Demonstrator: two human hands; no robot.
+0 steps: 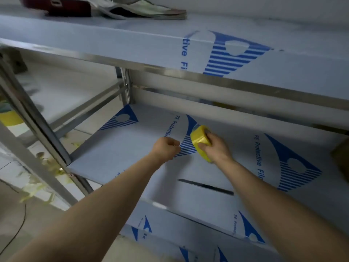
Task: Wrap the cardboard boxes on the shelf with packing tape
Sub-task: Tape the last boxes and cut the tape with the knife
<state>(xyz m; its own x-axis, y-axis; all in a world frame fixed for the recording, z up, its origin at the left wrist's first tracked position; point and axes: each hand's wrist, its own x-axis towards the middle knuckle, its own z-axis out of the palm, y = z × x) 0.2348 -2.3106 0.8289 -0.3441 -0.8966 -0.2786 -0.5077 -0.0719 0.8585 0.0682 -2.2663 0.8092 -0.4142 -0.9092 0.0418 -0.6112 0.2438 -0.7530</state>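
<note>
Steel rack w/ blue-printed protective film on every level, pale tile floor off to the left. Middle shelf [117, 157] is where it's happening, both bare arms reaching in over it. Right hand [217, 148] grips the yellow tape roll [199, 140], fingers wrapped round the far side and thumb on the near edge. The roll stands on edge, at or just above the film; can't tell which. Left hand [164, 147] sits just beside the roll, to its left, fingers curled tight into a fist, knuckles up. Can't tell if it's pinching a tape end or nothing. Brown cardboard box [341, 159] only peeks in at the far right edge of the same shelf, well apart from both hands. Top shelf [113, 36] carries a dark red case [56, 6] and a floppy stack of papers [147, 10] beside it. Yellowish tape scraps [37, 188] litter the floor, left of the rack legs.
</note>
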